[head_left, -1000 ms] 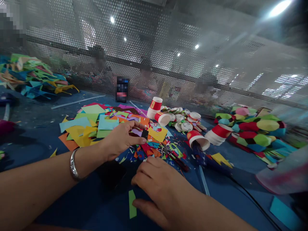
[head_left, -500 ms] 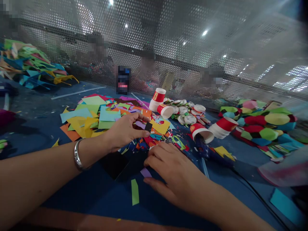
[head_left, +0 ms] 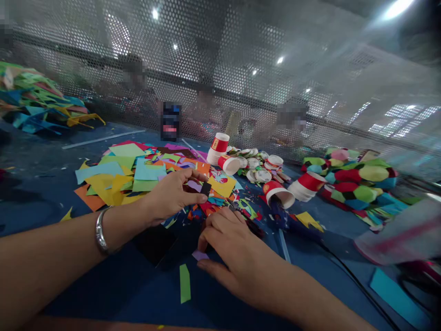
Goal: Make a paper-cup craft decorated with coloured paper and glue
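Observation:
My left hand, with a silver bangle on its wrist, pinches a small black piece of paper between thumb and fingers, above the heap of paper scraps. My right hand is low over the blue table, its thumb and index finger closing on a small purple piece of paper. Its other fingers are curled, and part of a dark object shows behind them. A green paper strip lies in front of the hands. A black sheet lies beneath my left forearm.
Coloured paper sheets lie behind my left hand. Red and white paper cups and a blue glue gun with a black cord stand or lie to the right. Multicoloured paper pieces are piled farther right. Behind is a perforated metal screen.
My right thumb and index finger have drawn closer together on the purple paper. My left hand keeps its pinch on the black piece. The whole view has shifted slightly.

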{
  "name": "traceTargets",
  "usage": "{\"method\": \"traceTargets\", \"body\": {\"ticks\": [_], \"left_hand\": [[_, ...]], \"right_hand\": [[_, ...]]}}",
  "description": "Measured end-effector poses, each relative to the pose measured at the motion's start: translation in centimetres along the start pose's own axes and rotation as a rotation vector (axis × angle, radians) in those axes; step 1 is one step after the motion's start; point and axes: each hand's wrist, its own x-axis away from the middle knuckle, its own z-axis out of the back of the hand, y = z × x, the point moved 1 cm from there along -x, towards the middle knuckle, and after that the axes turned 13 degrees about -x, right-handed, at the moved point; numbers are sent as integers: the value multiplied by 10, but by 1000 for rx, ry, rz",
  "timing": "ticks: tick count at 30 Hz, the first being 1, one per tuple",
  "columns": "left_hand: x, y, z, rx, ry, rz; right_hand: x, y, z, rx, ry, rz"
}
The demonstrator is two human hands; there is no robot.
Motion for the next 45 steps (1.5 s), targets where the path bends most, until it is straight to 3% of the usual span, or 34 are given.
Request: {"method": "traceTargets", "body": {"ticks": [32, 41, 45], "left_hand": [[0, 3, 0, -17, 4, 9], [-1, 1, 1, -34, 0, -25], [2, 0, 1, -25, -10, -22]], "right_hand": [[1, -1, -3, 21, 52, -12], [2, 2, -3, -81, 65, 35], [5, 1, 7, -245, 47, 102]]}}
